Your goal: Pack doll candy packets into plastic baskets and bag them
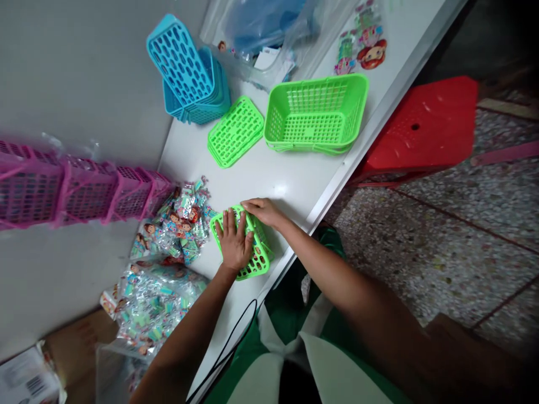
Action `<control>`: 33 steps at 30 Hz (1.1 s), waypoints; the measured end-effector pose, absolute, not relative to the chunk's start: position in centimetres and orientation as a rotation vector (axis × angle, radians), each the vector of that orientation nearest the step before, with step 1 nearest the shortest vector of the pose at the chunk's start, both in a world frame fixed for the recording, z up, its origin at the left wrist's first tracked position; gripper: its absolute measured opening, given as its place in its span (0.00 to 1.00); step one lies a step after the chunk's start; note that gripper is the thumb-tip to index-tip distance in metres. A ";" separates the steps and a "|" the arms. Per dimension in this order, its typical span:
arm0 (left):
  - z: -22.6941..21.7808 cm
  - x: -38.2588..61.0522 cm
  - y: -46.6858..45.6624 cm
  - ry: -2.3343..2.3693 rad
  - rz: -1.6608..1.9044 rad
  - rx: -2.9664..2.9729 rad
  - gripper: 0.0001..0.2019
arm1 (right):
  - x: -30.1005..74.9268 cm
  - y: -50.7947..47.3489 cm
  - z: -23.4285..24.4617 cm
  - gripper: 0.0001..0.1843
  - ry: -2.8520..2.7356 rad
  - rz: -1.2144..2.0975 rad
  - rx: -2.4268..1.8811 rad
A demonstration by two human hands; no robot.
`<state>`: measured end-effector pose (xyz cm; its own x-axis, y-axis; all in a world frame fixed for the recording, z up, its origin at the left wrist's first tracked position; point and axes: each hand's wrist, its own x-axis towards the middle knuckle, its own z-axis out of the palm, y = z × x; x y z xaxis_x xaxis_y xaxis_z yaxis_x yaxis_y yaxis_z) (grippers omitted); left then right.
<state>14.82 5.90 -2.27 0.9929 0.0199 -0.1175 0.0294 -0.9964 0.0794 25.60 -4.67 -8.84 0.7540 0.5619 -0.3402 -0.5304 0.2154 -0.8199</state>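
Observation:
A small green plastic basket [266, 247] stands near the table's front edge. Its perforated green lid [257, 264] lies over the top, and small packed items show through the holes. Flat across this lid rests my left hand [234, 242], fingers spread. My right hand [264, 211] grips the far corner where the lid meets the basket rim, its fingers close together. To the left lies a heap of small clear packets [179, 224] with doll-face cards and green and pink pieces.
Farther along are an open green basket [315, 120], loose green lids [236, 132] and stacked blue baskets [189, 78]. Pink baskets [88, 188] line the left side. A large bag of packets [155, 306] sits nearer me. A red stool [425, 123] stands beyond the table edge; a black cable [236, 331] crosses it.

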 end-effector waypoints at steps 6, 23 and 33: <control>-2.1 14.9 5.7 0.040 -0.183 3.074 0.28 | 21.6 -7.1 -9.1 0.14 0.151 0.791 -1.017; -2.5 14.9 5.5 0.088 -0.167 3.066 0.27 | 18.8 -6.7 -5.6 0.12 0.332 0.705 -1.358; -2.3 15.0 5.5 0.078 -0.159 3.063 0.28 | 20.2 -7.4 -7.4 0.12 0.318 0.872 -1.041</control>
<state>15.00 5.51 -2.27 0.9933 0.0470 -0.1052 0.0546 -0.9960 0.0702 20.23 -7.42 -7.38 0.6347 0.4753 -0.6093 -0.7559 0.2181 -0.6172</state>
